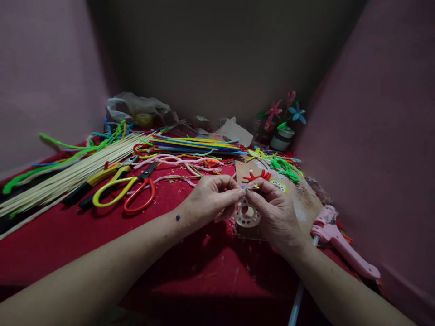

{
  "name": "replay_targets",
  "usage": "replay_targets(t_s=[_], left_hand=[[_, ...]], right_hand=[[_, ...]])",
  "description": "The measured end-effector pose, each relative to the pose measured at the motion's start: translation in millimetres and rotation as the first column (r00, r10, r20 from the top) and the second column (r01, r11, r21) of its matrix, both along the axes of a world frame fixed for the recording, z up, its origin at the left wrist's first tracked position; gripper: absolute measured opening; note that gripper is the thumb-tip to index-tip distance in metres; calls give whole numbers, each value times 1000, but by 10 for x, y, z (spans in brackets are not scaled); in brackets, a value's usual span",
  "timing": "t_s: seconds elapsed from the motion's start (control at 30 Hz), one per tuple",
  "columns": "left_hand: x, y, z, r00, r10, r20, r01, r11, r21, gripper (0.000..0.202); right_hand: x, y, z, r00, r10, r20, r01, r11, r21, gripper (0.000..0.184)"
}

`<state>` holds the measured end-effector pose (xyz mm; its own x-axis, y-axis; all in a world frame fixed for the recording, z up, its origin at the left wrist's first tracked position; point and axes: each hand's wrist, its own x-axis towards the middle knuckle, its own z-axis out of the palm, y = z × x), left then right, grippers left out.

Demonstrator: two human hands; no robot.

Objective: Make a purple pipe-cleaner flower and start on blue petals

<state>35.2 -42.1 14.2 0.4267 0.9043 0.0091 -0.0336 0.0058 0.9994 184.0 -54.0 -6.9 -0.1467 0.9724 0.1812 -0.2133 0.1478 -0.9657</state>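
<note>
My left hand (210, 199) and my right hand (275, 208) meet above a red cloth (102, 231), fingertips pinched together on a small piece of pipe cleaner (250, 187) held between them. Both hands are closed in a pinch. Just beneath them lies a white round spool disc with holes (245, 215). A red pipe-cleaner shape (258, 175) rests on a brown board (302, 199) right behind the hands.
Yellow and red scissors (129, 190), a bundle of thin wooden sticks (68, 176) and coloured pipe cleaners (197, 146) lie to the left and behind. A pink glue gun (340, 242) lies at the right. Pipe-cleaner flowers in a pot (283, 122) stand at the back.
</note>
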Motion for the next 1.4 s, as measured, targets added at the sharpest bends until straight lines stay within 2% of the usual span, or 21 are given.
replay_targets(t_s=[0.13, 0.2, 0.23, 0.27, 0.33, 0.37, 0.4, 0.43, 0.47, 0.5, 0.57, 0.67, 0.77, 0.87, 0.97, 1.1, 1.27, 1.4], left_hand=[[40, -19, 7, 992, 105, 65, -110, 991, 70, 18], [39, -25, -19, 989, 147, 24, -149, 969, 197, 13], [33, -27, -41, 984, 179, -20, -164, 938, 305, 8], [25, -27, -66, 972, 225, -63, -176, 883, 436, 6], [6, -24, -117, 935, 337, -111, -173, 706, 687, 6], [-2, -21, -139, 916, 385, -117, -160, 614, 773, 6], [-8, -19, -155, 901, 416, -122, -139, 545, 827, 7], [-12, -16, -165, 891, 435, -128, -123, 504, 855, 7], [-13, -14, -170, 883, 450, -136, -116, 489, 865, 8], [-13, -13, -169, 877, 459, -146, -116, 494, 862, 8], [-10, -13, -154, 877, 450, -169, -125, 553, 824, 8], [-9, -21, -109, 910, 369, -191, -145, 712, 687, 11], [-9, -34, -53, 957, 237, -165, -134, 869, 476, 14], [-12, -38, -6, 984, 134, -119, -96, 954, 284, 13], [-28, -18, 15, 990, 84, -112, -62, 981, 185, 15], [-57, 22, 11, 992, 20, -123, -4, 992, 129, 17], [-72, 32, 16, 992, -41, -120, 48, 997, 62, 18], [-87, 29, 38, 992, -82, -94, 87, 995, 47, 17]], right_hand=[[-16, -6, 23, 999, -34, 14, 35, 997, -66, 13], [-29, -2, 29, 999, -51, -4, 50, 995, -89, 14], [-36, 2, 29, 998, -55, -13, 53, 994, -99, 14], [-43, 6, 28, 998, -59, -20, 57, 992, -109, 14], [-57, 15, 24, 997, -70, -28, 66, 990, -126, 15], [-63, 18, 23, 997, -75, -30, 70, 989, -131, 15], [-68, 20, 23, 996, -79, -33, 74, 988, -136, 15], [-72, 20, 26, 996, -81, -40, 75, 988, -138, 15], [-75, 18, 29, 996, -81, -48, 74, 988, -137, 15], [-77, 15, 34, 995, -78, -55, 70, 988, -138, 14], [-76, 8, 42, 995, -71, -64, 61, 988, -140, 15], [-61, 4, 43, 996, -70, -56, 62, 988, -144, 16], [-31, 12, 26, 999, -41, -25, 37, 991, -131, 16], [-10, 22, 9, 1000, 4, -23, -6, 997, -74, 13], [-12, 20, 7, 1000, -13, -1, 13, 999, -40, 12], [-14, 6, 14, 999, -44, 29, 45, 998, -39, 16], [13, 2, 16, 999, 28, -24, -30, 995, -96, 15], [40, 9, 3, 998, 39, -56, -45, 993, -106, 13]])
